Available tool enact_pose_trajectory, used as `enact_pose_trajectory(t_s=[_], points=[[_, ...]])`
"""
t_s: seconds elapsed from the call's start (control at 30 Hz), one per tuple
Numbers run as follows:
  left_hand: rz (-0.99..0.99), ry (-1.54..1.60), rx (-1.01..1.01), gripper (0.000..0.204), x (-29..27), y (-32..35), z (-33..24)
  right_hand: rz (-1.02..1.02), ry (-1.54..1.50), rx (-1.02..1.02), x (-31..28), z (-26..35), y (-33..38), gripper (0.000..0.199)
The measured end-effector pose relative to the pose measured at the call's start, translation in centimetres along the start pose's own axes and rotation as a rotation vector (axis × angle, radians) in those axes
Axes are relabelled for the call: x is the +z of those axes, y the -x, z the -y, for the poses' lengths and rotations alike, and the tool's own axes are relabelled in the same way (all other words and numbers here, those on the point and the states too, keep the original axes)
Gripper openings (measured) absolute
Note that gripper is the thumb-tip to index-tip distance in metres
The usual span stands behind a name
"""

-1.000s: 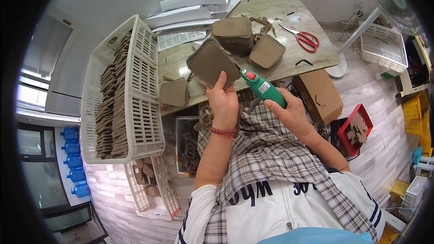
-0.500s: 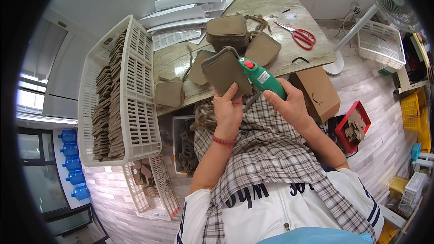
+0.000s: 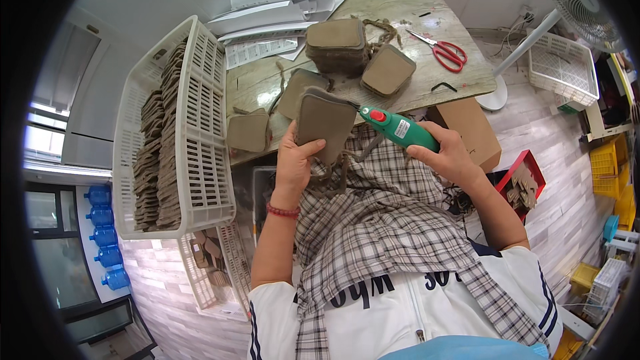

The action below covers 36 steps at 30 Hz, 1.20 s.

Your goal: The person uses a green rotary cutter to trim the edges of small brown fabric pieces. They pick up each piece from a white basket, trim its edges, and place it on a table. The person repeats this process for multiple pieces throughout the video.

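Observation:
My left hand (image 3: pixel 295 153) grips a flat brown fabric piece (image 3: pixel 325 120) with rounded corners and a darker edge, its thumb on the face. Closed round a green handheld power tool (image 3: pixel 407 132) with a red button is my right hand (image 3: pixel 445 153). The tool's dark tip meets or nearly meets the piece's upper right edge; I cannot tell if they touch. A loose brown strip (image 3: pixel 343 167) hangs below the piece. Behind it on the table are a stack of similar pieces (image 3: pixel 337 35) and single ones at right (image 3: pixel 389 70), behind (image 3: pixel 300 90) and left (image 3: pixel 249 131).
Red-handled scissors (image 3: pixel 448 57) and papers (image 3: pixel 267 23) lie on the table (image 3: pixel 460 90). A white crate (image 3: pixel 207 140) full of brown pieces stands at left. At right are a fan (image 3: pixel 579 0), a cardboard box (image 3: pixel 470 127) and a red tray (image 3: pixel 535 173).
My left hand has moved left and slightly down, turning the piece more upright. My right hand has shifted right with the tool, its tip staying by the piece's edge. The hanging strip shows more.

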State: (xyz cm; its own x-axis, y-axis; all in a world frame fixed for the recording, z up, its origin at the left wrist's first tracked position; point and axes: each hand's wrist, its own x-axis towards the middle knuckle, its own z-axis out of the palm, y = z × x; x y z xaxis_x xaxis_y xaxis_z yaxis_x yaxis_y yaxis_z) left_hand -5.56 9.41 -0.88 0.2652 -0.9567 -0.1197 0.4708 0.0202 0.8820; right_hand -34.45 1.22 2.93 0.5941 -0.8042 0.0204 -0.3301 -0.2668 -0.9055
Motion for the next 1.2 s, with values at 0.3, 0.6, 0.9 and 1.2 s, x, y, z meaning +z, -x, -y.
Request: enact_pose_trajectory(t_s=[0.3, 0.6, 0.9, 1.2], points=[[0.0, -0.106, -0.174, 0.057, -0.9, 0.9, -0.5, 0.002, 0.152, -0.177, 0.8, -1.0, 0.2, 0.049], [0.001, -0.127, -0.269, 0.064, -0.9, 1.9, 1.3, 0.039, 0.092, -0.12, 2.5, -1.3, -0.2, 0.046], [0.186, -0.376, -0.415, 0.057, -2.1, 1.8, -1.8, 0.262, -0.1, 0.209, 0.8, 0.4, -0.8, 0.045], [-0.018, -0.399, -0.245, 0.03, -3.9, 1.5, -3.4, 0.318, -0.066, 0.191, 0.2, -0.3, -0.4, 0.046]])
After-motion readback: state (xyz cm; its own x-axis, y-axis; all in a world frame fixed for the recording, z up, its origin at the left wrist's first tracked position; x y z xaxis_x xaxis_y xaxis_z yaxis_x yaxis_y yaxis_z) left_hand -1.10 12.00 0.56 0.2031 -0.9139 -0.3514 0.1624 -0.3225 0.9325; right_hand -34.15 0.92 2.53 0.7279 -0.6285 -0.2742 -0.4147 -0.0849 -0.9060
